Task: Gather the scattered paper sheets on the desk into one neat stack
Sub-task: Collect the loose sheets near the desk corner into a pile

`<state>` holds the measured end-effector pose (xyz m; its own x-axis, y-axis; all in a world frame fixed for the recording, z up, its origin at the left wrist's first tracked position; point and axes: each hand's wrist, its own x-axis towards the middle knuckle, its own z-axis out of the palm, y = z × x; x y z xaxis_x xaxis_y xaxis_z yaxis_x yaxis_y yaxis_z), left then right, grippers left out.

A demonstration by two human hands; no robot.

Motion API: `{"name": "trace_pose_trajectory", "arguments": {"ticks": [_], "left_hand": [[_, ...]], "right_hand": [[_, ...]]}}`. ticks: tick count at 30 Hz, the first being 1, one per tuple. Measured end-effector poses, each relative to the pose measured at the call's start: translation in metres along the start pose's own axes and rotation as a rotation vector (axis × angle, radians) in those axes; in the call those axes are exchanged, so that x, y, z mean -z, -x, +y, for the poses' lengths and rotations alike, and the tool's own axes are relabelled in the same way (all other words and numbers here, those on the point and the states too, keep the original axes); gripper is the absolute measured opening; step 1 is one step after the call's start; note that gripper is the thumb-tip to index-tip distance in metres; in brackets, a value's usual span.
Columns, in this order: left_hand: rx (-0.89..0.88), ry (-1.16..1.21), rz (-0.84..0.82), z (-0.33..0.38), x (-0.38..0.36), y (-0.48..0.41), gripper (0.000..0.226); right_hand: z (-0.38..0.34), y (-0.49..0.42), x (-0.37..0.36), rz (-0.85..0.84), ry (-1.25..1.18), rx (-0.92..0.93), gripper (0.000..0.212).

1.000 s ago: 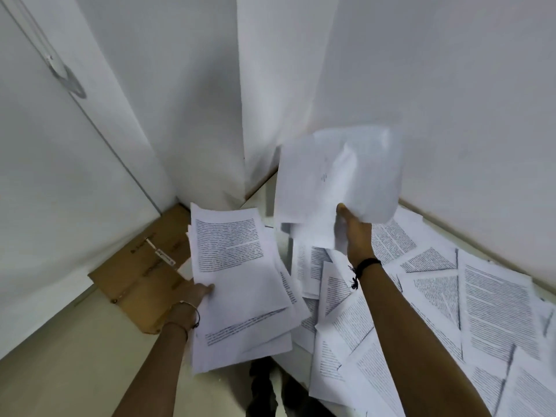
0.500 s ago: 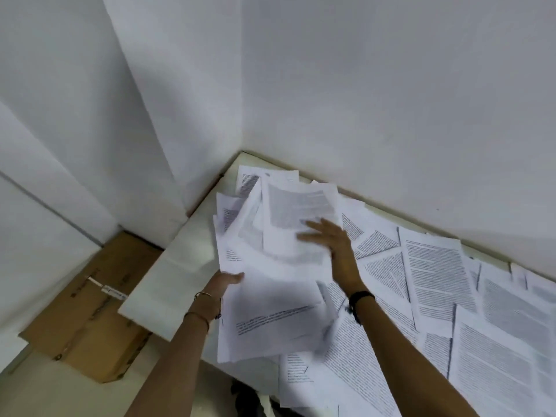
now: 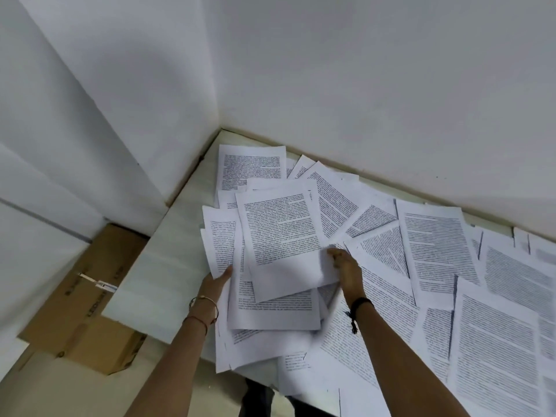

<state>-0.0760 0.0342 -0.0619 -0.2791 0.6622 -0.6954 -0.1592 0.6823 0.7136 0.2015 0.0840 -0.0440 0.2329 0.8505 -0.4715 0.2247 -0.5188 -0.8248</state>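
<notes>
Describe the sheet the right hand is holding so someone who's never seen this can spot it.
Find the corner where the desk meets two white walls; in front lies a loose pile that the left hand holds at its left edge. The top sheet crowns it, the right hand gripping its lower right edge. Unlike its neighbours, nothing overlaps it.

Plain white walls (image 3: 361, 70) met in a corner just behind the far left end of a pale desk (image 3: 156, 266). On the left a white wall section (image 3: 105, 130) jutted forward and came down to the desk's left edge. Beside the desk, a brown cardboard box (image 3: 87, 311) with a white label (image 3: 97, 284) sat on the beige floor (image 3: 54, 392) against the left wall. Soft, even light cast faint shadows on the walls
</notes>
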Motion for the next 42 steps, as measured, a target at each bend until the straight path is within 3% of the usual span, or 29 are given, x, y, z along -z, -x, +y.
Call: {"name": "trace_pose_trajectory", "arguments": {"ticks": [2,6,12,16,17,20,22,24,26,29,30,33,34,38,42], "left_hand": [[-0.004,-0.001,0.002,0.0,-0.001,-0.004,0.048],[-0.001,-0.05,0.028,0.003,-0.007,-0.004,0.05],[0.002,-0.101,0.074,0.0,-0.004,-0.016,0.051],[0.043,-0.044,0.079,0.0,-0.001,-0.018,0.057],[0.049,-0.034,0.072,0.0,-0.001,-0.022,0.059],[0.069,0.074,-0.008,0.005,-0.003,-0.021,0.075],[0.032,0.065,-0.064,0.005,-0.005,-0.018,0.093],[0.022,0.082,-0.09,0.003,-0.006,-0.016,0.092],[0.058,0.114,-0.109,0.001,-0.007,-0.016,0.086],[0.052,0.17,-0.152,0.0,-0.008,-0.013,0.109],[0.049,0.165,-0.176,-0.001,-0.009,-0.011,0.105],[0.039,0.175,-0.199,0.005,-0.014,-0.003,0.05],[0.025,0.192,-0.168,0.008,-0.014,-0.003,0.044],[-0.11,0.253,-0.034,0.038,-0.009,-0.01,0.043],[-0.085,0.396,0.09,0.048,-0.021,-0.019,0.045]], "right_hand": [[-0.008,-0.006,-0.008,0.054,0.071,0.006,0.022],[-0.014,-0.015,-0.029,-0.077,0.351,0.056,0.054],[-0.015,-0.012,-0.038,-0.178,0.408,0.058,0.043],[0.005,-0.004,-0.016,-0.349,0.621,0.115,0.014],[0.01,-0.002,-0.015,-0.354,0.655,0.114,0.015],[0.016,0.008,-0.027,-0.216,0.573,0.173,0.02],[0.015,0.011,-0.043,-0.083,0.518,0.278,0.042],[0.01,0.012,-0.057,-0.112,0.547,0.3,0.051],[0.005,0.013,-0.067,-0.201,0.596,0.307,0.051],[0.002,0.017,-0.073,-0.038,0.517,0.275,0.043],[0.001,0.018,-0.076,-0.021,0.496,0.242,0.043],[-0.003,0.022,-0.079,-0.221,0.567,0.297,0.047],[-0.008,0.021,-0.076,-0.265,0.582,0.316,0.047],[-0.029,0.004,-0.036,-0.175,0.331,0.185,0.024],[-0.021,-0.013,0.02,-0.207,0.005,-0.051,0.062]]}}
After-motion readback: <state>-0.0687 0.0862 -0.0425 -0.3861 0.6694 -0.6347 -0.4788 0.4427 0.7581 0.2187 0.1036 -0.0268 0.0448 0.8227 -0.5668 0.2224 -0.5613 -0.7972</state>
